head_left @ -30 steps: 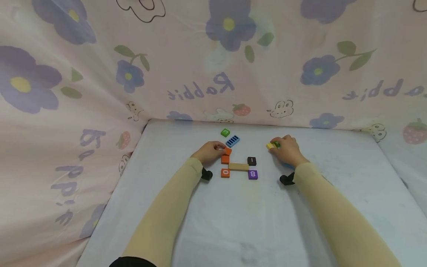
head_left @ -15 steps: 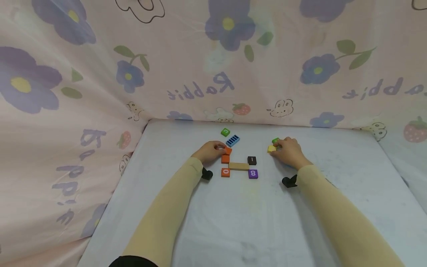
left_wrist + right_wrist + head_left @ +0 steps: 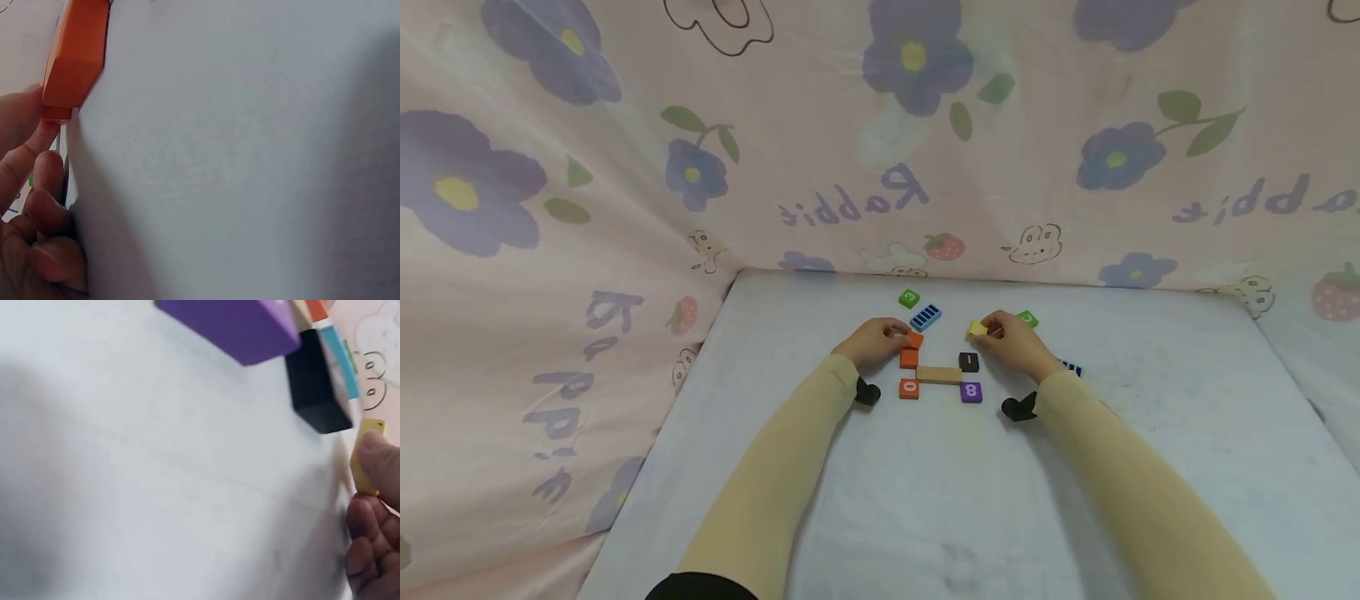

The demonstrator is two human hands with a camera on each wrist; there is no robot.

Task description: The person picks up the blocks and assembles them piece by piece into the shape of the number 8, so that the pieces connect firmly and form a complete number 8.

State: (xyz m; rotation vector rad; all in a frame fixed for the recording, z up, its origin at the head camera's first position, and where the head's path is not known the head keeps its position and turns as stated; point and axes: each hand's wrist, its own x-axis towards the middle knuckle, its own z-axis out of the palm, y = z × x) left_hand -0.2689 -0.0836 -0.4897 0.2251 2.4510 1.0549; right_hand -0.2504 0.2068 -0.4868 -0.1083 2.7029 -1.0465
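Head view: a yellow block point(image 3: 977, 329) is pinched by the right hand point(image 3: 1011, 343), at twelve o'clock from the black block point(image 3: 968, 362); at its ten o'clock, an orange block point(image 3: 915, 340) is pinched by the left hand's point(image 3: 872, 342) fingers. Both seem light, stiff, best gripped by opposite edges.

A pale pink cloth point(image 3: 805, 108) with purple-blue flowers point(image 3: 919, 50), strawberries point(image 3: 944, 247) and outlined rabbits point(image 3: 1036, 244) hangs across the top and left of the frame, mirrored "Rabbit" lettering point(image 3: 853, 196) at upper centre. Below spreads a white-covered desk point(image 3: 887, 508), evenly lit, with a soft shadow point(image 3: 1078, 504) at lower right.
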